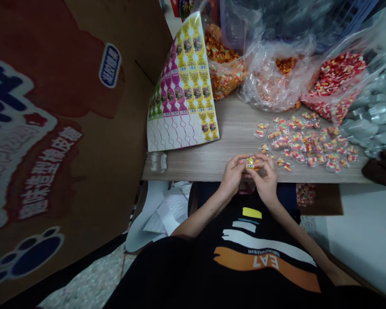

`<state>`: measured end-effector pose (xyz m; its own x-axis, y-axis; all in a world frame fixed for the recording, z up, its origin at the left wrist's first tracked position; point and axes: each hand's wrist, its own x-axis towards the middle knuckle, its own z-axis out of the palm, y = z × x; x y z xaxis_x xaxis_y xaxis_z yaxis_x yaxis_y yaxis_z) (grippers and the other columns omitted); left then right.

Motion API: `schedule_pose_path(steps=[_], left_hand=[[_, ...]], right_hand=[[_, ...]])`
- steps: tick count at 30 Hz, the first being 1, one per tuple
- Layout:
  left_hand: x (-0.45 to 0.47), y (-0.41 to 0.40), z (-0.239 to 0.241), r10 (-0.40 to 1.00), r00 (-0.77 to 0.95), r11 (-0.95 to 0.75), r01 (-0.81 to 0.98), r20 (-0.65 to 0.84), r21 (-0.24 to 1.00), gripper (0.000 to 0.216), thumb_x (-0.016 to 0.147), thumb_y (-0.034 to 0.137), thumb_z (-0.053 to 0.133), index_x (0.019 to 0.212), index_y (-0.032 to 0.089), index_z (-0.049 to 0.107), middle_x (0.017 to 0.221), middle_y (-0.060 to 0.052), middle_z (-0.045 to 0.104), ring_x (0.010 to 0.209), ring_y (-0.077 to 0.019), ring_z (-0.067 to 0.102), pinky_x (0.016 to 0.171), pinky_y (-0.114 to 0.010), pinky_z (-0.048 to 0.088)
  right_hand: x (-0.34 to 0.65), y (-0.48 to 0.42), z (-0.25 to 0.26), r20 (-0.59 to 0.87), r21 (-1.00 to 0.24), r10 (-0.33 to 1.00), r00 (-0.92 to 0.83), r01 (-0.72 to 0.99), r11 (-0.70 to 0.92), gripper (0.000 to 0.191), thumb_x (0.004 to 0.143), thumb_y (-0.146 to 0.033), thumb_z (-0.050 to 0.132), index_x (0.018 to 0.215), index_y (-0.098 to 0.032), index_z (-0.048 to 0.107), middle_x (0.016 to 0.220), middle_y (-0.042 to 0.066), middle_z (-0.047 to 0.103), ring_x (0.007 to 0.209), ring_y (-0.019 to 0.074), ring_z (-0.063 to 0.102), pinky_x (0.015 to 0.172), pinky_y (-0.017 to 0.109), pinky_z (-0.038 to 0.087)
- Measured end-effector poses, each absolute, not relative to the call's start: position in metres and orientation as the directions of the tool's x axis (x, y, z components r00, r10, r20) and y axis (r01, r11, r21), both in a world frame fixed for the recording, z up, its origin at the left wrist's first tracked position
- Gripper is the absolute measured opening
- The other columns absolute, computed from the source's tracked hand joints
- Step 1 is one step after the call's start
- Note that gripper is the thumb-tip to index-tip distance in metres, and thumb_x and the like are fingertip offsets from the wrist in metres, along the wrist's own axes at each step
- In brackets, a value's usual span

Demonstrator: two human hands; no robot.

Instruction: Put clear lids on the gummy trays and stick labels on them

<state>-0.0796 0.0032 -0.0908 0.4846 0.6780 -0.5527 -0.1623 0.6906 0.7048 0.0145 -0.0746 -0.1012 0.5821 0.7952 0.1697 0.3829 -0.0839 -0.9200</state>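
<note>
My left hand and my right hand meet at the table's front edge, fingers closed on one small clear candy pack. A yellow sticker with a barcode lies across the pack, pressed between my thumbs and fingertips. Right of my hands spreads a pile of small clear packs filled with red, white and orange candies. To the left a large sheet of stickers in yellow, purple and green curves up from the table; its lower rows show bare backing with cut outlines.
Bags of orange candies and red-and-white candies stand at the back, with empty clear plastic shells at the right. A printed cardboard box walls off the left. Discarded paper lies below the wooden table.
</note>
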Motion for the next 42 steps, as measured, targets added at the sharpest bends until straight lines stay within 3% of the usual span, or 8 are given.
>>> schedule_pose_path(steps=[9, 16, 21, 26, 30, 34, 37, 42], left_hand=[[-0.082, 0.000, -0.095, 0.708, 0.518, 0.642, -0.188, -0.480, 0.744, 0.024, 0.079, 0.029, 0.068, 0.099, 0.017, 0.066, 0.094, -0.005, 0.072, 0.071, -0.0166, 0.069, 0.057, -0.025, 0.056], [-0.081, -0.009, -0.101, 0.706, 0.552, 0.618, -0.174, -0.444, 0.767, 0.037, 0.075, 0.040, 0.078, 0.102, 0.019, 0.063, 0.084, -0.002, 0.072, 0.063, -0.0157, 0.069, 0.059, -0.027, 0.058], [-0.080, -0.007, -0.109, 0.649, 0.598, 0.642, -0.101, -0.469, 0.760, 0.046, 0.071, 0.042, 0.083, 0.103, 0.019, 0.060, 0.067, 0.002, 0.069, 0.051, -0.0153, 0.067, 0.055, -0.026, 0.057], [-0.073, -0.007, -0.112, 0.644, 0.596, 0.608, -0.018, -0.479, 0.794, 0.038, 0.078, 0.050, 0.075, 0.093, 0.017, 0.062, 0.063, 0.000, 0.068, 0.042, -0.0131, 0.061, 0.042, -0.022, 0.048], [-0.071, -0.003, -0.112, 0.637, 0.645, 0.587, -0.050, -0.422, 0.808, 0.039, 0.080, 0.049, 0.074, 0.101, 0.017, 0.066, 0.081, -0.004, 0.074, 0.060, -0.0145, 0.069, 0.052, -0.022, 0.053], [-0.101, 0.026, -0.119, 0.765, 0.422, 0.605, -0.209, -0.488, 0.768, 0.048, 0.077, 0.045, 0.077, 0.111, 0.017, 0.060, 0.096, -0.008, 0.075, 0.067, -0.0156, 0.071, 0.058, -0.026, 0.056], [-0.132, 0.053, -0.127, 0.840, 0.070, 0.520, -0.387, -0.539, 0.761, 0.043, 0.076, 0.036, 0.078, 0.108, 0.019, 0.054, 0.102, -0.007, 0.072, 0.067, -0.0139, 0.070, 0.061, -0.027, 0.057], [-0.148, 0.089, -0.129, 0.826, -0.039, 0.455, -0.541, -0.562, 0.707, 0.030, 0.073, 0.025, 0.078, 0.085, 0.019, 0.051, 0.079, 0.001, 0.067, 0.066, -0.0109, 0.069, 0.063, -0.022, 0.054]], right_hand=[[0.006, -0.072, -0.111, 0.023, -0.992, 0.746, 0.666, 0.105, -0.064, 0.022, 0.082, -0.031, 0.070, 0.097, -0.024, 0.056, 0.124, 0.008, 0.058, 0.123, 0.0232, 0.054, 0.105, 0.040, 0.044], [0.004, -0.062, -0.112, -0.279, -0.949, 0.681, 0.677, -0.302, -0.088, 0.039, 0.075, -0.034, 0.071, 0.106, -0.027, 0.049, 0.098, 0.000, 0.059, 0.084, 0.0160, 0.060, 0.073, 0.029, 0.052], [0.017, -0.065, -0.111, -0.375, -0.909, 0.683, 0.627, -0.394, -0.137, 0.038, 0.074, -0.048, 0.074, 0.098, -0.026, 0.054, 0.082, -0.002, 0.062, 0.067, 0.0135, 0.056, 0.060, 0.027, 0.048], [0.039, -0.072, -0.102, -0.378, -0.925, 0.795, 0.474, -0.234, -0.300, 0.043, 0.063, -0.053, 0.083, 0.091, -0.023, 0.066, 0.078, 0.000, 0.068, 0.071, 0.0169, 0.061, 0.066, 0.031, 0.051], [0.081, -0.118, -0.074, -0.238, -0.913, 0.702, 0.671, 0.092, -0.397, 0.040, 0.071, -0.062, 0.072, 0.083, -0.025, 0.067, 0.081, 0.004, 0.071, 0.075, 0.0233, 0.065, 0.072, 0.040, 0.052], [0.148, -0.202, -0.048, 0.069, -0.422, 0.732, 0.678, 0.685, -0.594, 0.035, 0.084, -0.067, 0.050, 0.083, -0.035, 0.065, 0.086, 0.012, 0.069, 0.076, 0.0330, 0.062, 0.071, 0.052, 0.044], [0.178, -0.238, -0.041, 0.166, -0.214, 0.757, 0.633, 0.772, -0.599, 0.038, 0.083, -0.073, 0.037, 0.075, -0.042, 0.057, 0.072, 0.016, 0.059, 0.062, 0.0377, 0.052, 0.057, 0.054, 0.035], [0.151, -0.186, -0.044, 0.012, -0.552, 0.656, 0.755, 0.552, -0.625, 0.033, 0.077, -0.070, 0.056, 0.087, -0.040, 0.067, 0.096, 0.012, 0.073, 0.087, 0.0378, 0.066, 0.076, 0.058, 0.048]])
